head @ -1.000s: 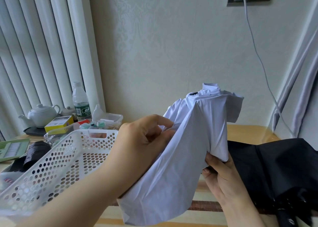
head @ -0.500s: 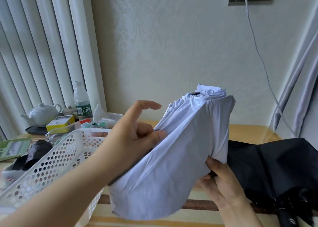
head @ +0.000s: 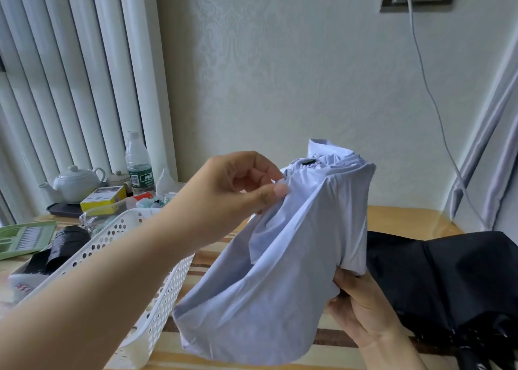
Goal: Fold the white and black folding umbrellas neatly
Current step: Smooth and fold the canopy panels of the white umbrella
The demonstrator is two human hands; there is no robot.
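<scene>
Both hands' fingers [head: 276, 190] pinch white umbrella [head: 294, 257].

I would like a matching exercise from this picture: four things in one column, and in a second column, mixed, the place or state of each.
Things:
1. white umbrella
2. black umbrella
3. teapot
4. white basket

Places or states:
A. on a dark tray, far left by the blinds
B. lying on the table at the right
C. held up between both hands
D. on the table under the left forearm

Pairs: 1-C, 2-B, 3-A, 4-D
</scene>
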